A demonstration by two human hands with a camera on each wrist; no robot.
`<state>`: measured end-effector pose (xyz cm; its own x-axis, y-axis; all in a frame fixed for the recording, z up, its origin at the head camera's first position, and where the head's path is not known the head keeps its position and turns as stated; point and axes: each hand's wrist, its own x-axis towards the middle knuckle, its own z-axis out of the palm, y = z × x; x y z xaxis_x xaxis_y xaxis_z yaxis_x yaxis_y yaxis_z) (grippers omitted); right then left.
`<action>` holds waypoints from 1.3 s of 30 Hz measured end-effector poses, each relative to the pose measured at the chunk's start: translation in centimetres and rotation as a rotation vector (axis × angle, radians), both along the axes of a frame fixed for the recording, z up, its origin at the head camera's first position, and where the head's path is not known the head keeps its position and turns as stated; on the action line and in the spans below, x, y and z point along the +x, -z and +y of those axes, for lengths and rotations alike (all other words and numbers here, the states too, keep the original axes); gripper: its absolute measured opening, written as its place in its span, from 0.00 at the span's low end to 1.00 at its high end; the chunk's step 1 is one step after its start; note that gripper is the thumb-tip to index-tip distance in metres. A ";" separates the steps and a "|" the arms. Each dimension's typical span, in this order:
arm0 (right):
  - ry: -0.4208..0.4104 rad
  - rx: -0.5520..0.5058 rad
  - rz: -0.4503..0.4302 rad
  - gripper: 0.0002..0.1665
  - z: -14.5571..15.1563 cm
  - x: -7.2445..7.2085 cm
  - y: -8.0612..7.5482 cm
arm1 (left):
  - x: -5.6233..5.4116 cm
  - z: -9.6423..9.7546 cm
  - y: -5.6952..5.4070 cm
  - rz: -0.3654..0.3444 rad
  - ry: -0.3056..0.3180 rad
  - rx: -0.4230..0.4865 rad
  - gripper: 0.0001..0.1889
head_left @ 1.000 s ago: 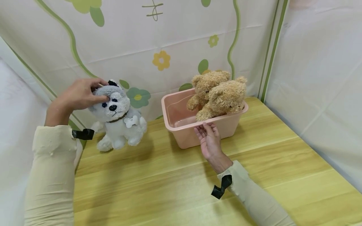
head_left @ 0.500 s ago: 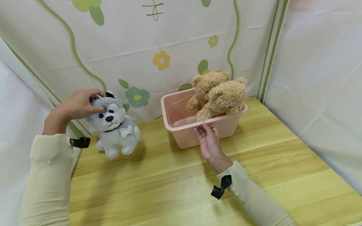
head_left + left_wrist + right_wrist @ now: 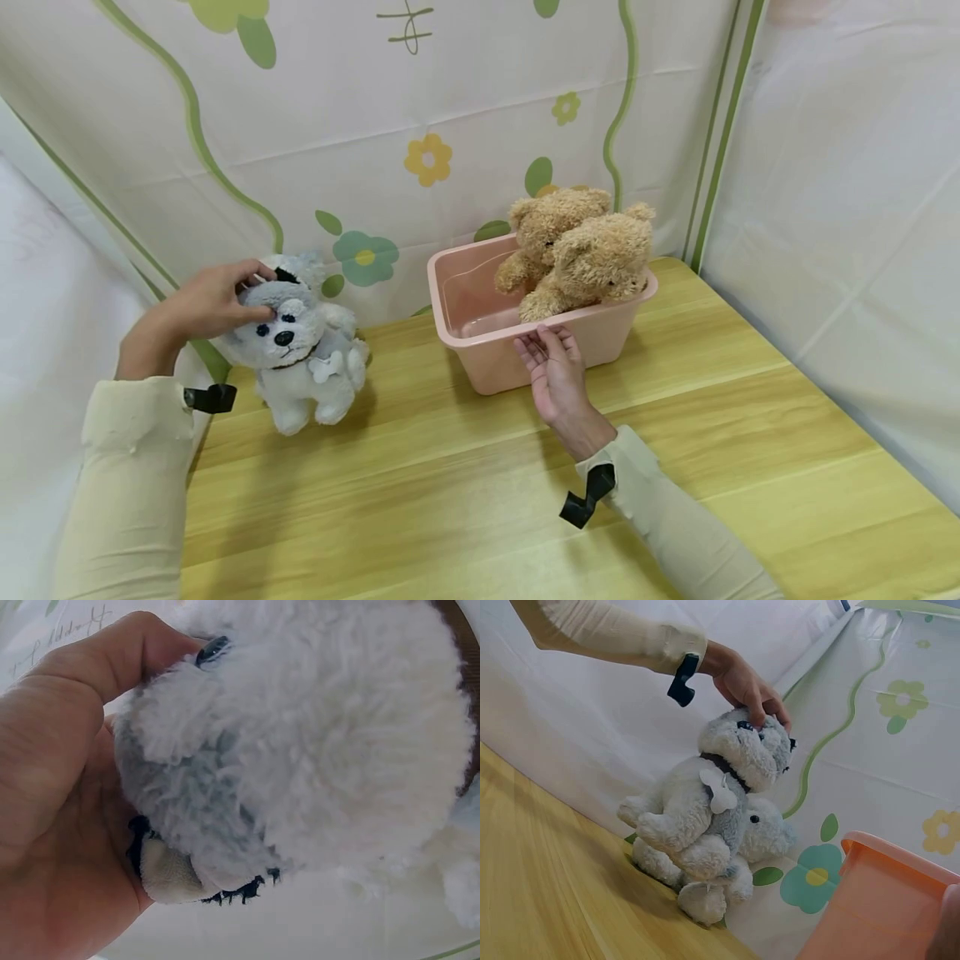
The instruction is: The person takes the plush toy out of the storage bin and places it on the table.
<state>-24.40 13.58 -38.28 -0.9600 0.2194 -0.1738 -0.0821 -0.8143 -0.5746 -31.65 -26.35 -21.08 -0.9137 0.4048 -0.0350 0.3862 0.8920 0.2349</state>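
Observation:
My left hand (image 3: 206, 307) grips a grey and white plush dog (image 3: 311, 367) by the top of its head, with thumb and fingers on either side. The dog wears a brown collar with a white bone tag (image 3: 718, 790), and it tilts in the right wrist view. In the left wrist view its furry head (image 3: 315, 735) fills the palm. Behind it sits a second pale plush animal (image 3: 765, 831), partly hidden. My right hand (image 3: 557, 379) holds the front rim of a pink bin (image 3: 495, 367). Two tan teddy bears (image 3: 558, 221) lean together in its right half.
The bin stands on a wood-grain table (image 3: 420, 500) near the back. A white curtain (image 3: 480, 100) printed with flowers hangs behind, and a plain white one (image 3: 847, 208) closes off the right side.
My left hand has brought the dog lower and a little to the left, nearer the front. The second plush animal's head now shows behind it. My right hand and the bin have stayed put.

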 end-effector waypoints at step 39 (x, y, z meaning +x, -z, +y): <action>0.005 -0.003 -0.004 0.03 0.0 0.0 0.1 | 1.1 -2.7 4.0 -0.025 0.060 0.050 0.22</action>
